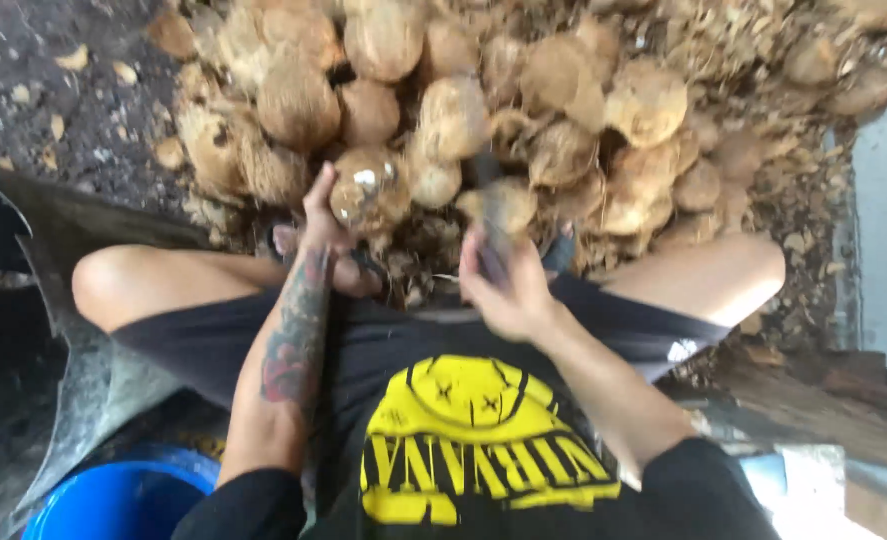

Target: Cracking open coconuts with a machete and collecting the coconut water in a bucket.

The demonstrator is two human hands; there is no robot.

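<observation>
Blue plastic tub (113,500) sits nearest. Right hand (508,290) is clenched around a dark, blurred tool handle (491,215); left hand (325,225) steadies the brown husked coconut (368,188) against the heap of fibrous coconuts (563,100). A glancing blow could catch those left fingers.

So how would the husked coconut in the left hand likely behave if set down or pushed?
The coconut looks round, so it would probably roll. Its fibrous brown surface likely grips well in the left hand. It seems rigid, probably heavy for its size.
</observation>
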